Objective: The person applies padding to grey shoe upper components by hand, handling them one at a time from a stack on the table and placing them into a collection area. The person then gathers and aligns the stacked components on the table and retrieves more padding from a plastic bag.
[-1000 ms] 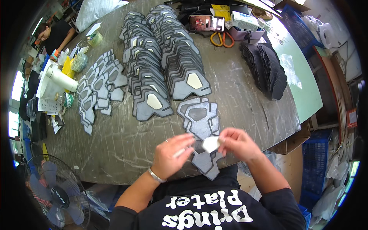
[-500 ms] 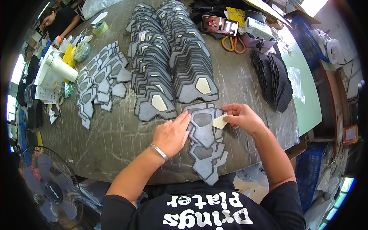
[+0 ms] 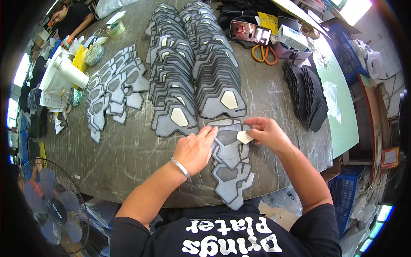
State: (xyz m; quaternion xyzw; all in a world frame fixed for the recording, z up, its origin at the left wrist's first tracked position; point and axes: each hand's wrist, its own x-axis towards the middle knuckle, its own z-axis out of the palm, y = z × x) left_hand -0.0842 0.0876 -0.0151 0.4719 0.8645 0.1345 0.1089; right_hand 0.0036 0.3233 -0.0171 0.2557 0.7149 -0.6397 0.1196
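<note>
My left hand (image 3: 193,150) lies with fingers stretched out on the left edge of a grey, dark-edged cut panel (image 3: 230,153). Between thumb and fingers, my right hand (image 3: 269,133) pinches a small cream patch (image 3: 244,137) at the panel's right side. The patch overlaps the right border of the panel's dark recessed area; whether it touches the surface I cannot tell. A second grey panel (image 3: 231,193) reaches toward me from beneath the first. Just beyond my hands, two long rows of overlapping panels end in pieces with cream patches (image 3: 229,100) in their recesses.
More grey panels (image 3: 113,83) lie fanned at left, near a white bottle (image 3: 70,73). Black shaped pieces (image 3: 306,92) are stacked at right. Orange-handled scissors (image 3: 264,55) and a phone (image 3: 249,33) lie at back right. A fan (image 3: 55,210) stands lower left; another person (image 3: 72,19) is at far left.
My right hand has turned the cream patch slightly, so its narrow end points less downward to the left. My left hand stays on the panel. The whole view has shifted a little.
</note>
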